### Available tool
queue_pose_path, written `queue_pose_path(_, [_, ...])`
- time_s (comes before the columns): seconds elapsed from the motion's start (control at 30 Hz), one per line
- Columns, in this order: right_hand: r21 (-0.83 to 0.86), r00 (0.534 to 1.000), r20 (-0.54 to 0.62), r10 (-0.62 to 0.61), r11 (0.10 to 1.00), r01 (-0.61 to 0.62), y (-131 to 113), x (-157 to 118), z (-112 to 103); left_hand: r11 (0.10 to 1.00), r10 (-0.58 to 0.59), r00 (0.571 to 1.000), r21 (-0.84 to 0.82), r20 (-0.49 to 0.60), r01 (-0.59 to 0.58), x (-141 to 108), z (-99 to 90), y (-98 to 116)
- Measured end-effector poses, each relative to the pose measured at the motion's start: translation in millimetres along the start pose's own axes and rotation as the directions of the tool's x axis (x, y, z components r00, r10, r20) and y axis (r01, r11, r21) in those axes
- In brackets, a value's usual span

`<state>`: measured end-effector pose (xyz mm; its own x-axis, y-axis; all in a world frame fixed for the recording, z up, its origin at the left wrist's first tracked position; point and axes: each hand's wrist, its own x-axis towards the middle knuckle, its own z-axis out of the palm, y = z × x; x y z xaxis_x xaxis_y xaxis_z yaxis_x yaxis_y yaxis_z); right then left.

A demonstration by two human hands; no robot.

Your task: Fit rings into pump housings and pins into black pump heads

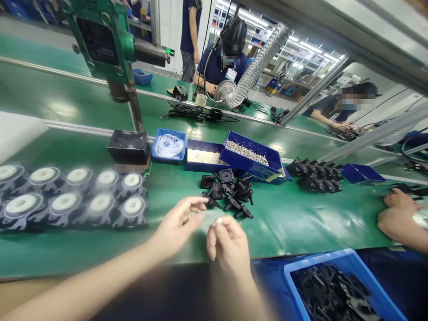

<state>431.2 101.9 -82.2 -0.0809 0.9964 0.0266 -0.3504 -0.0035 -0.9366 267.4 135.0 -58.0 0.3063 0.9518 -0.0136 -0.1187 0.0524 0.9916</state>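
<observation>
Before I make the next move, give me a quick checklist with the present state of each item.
1. Left hand open: ok, thumb and fingers apart.
2. Right hand contents: cannot tell; the pale spot at its fingertips is unclear.
3. Black parts near the hands: ok, piled just beyond them.
4. Metal pieces in stock: ok, plenty in their blue bin.
5. White discs at left seated properly: cannot tell, blurred.
6. Co-worker's hand apart from the pile: ok, far right.

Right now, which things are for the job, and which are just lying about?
Probably for the job:
black parts by the left hand
blue bin of metal pieces
rows of white-topped parts

Seemingly just lying about:
black cables
far blue tray
</observation>
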Motion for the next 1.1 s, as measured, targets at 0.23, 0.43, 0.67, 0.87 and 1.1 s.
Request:
queue_pose_path(0.23, [-0.246, 0.979, -0.170, -0.111, 0.967, 0.067, -25, 71, -23, 0.802, 0.054, 0.995, 0.597, -0.079, 0.004, 44, 24.6, -23])
queue_pose_path(0.43, [-0.384, 0.982, -0.169, -0.088, 0.923, 0.017, -16, 85, -51, 0.615, 0.064, 0.998, 0.787, 0.014, -0.050, 62, 26.8, -40])
queue_pose_path(0.67, [-0.504, 0.927, -0.272, -0.260, 0.859, 0.094, -34, 80, -71, 0.538, 0.025, 0.994, 0.836, 0.108, -0.105, 45, 7.5, -27])
queue_pose_path(0.87, [-0.199, 1.000, 0.020, -0.014, 0.980, 0.018, -5, 99, -2, 0.827, 0.030, 0.996, 0.557, 0.088, -0.075, 21, -3.3, -28])
queue_pose_path(1.1, [-0.383, 0.988, -0.112, -0.110, 0.922, 0.060, 21, 117, -19, 0.981, -0.193, 0.981, 0.006, 0.034, 0.193, 7, -11.1, -36])
